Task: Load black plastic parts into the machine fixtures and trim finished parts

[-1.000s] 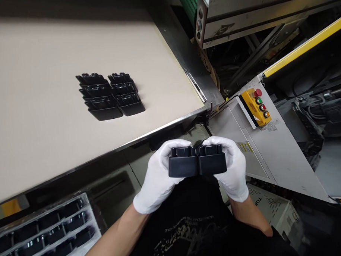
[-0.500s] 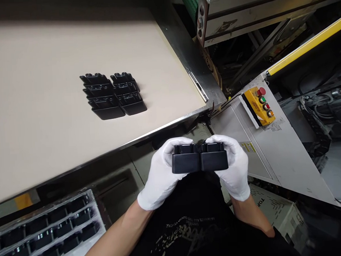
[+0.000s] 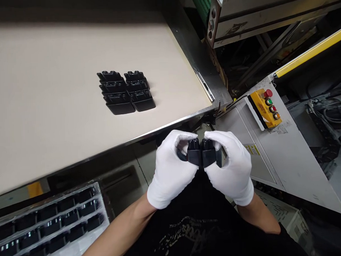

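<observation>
White gloves cover both of my hands, which are close together in front of my chest, just off the table's front edge. My left hand (image 3: pixel 172 171) grips a black plastic part (image 3: pixel 194 153) between thumb and fingers. In my right hand (image 3: pixel 231 163) is a matching black plastic part (image 3: pixel 208 152), gripped the same way. The two parts stand side by side with a narrow gap, their narrow ends toward me and small raised bosses on top. Further off, several more black plastic parts (image 3: pixel 121 108) sit in two columns on the beige table surface (image 3: pixel 61 120).
At lower left, a white tray (image 3: pixel 103 205) holds rows of black parts. A yellow control box (image 3: pixel 263 108) with coloured buttons is mounted on the grey machine panel (image 3: pixel 243 129) to the right. A metal strip (image 3: pixel 165 127) edges the table.
Both hands have turned the two black parts, so narrow ends now show instead of the broad sides. The camera view has shifted slightly, moving the table parts rightward in the picture.
</observation>
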Demonstrator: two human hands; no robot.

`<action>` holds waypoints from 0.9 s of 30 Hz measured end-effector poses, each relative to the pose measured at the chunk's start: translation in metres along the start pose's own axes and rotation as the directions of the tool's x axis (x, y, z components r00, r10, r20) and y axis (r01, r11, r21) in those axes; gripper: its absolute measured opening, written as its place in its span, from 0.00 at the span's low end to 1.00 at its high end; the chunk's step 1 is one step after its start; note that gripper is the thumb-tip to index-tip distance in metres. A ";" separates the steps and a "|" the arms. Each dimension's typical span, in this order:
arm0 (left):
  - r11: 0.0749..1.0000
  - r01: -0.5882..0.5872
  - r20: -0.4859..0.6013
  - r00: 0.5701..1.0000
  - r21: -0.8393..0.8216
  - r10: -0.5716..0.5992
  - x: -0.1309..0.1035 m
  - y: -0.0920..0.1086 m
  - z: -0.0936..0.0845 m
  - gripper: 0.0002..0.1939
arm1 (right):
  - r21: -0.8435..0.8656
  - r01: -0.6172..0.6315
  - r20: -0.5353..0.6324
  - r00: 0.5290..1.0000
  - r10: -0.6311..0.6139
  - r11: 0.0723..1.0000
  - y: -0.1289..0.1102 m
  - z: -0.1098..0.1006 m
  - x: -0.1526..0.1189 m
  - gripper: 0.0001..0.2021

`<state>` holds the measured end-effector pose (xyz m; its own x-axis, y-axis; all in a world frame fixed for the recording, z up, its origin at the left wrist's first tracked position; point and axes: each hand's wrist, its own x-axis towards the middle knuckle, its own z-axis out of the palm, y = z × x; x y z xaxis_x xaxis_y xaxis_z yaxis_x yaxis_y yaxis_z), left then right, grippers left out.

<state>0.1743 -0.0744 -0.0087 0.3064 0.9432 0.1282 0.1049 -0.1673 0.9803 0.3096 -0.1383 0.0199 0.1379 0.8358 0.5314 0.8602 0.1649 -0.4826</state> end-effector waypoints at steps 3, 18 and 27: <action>0.999 0.050 -0.004 0.999 0.008 -0.049 -0.001 0.001 -0.001 0.13 | -0.011 -0.003 0.009 1.000 0.003 1.000 -0.001 0.000 -0.002 0.21; 0.392 0.747 0.565 0.664 -0.537 -0.490 -0.012 -0.048 -0.001 0.22 | 0.635 -0.728 0.585 0.672 0.454 0.259 0.067 0.046 -0.036 0.17; 0.059 0.762 0.660 0.595 -0.645 -0.458 -0.030 -0.044 -0.014 0.24 | 0.625 -0.729 0.584 0.674 0.452 0.279 0.047 0.032 -0.054 0.19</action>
<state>0.1473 -0.0919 -0.0532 0.7590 0.4481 -0.4724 -0.3705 0.8938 0.2526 0.3273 -0.1584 -0.0537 0.1948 0.9439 -0.2665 -0.1673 -0.2357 -0.9573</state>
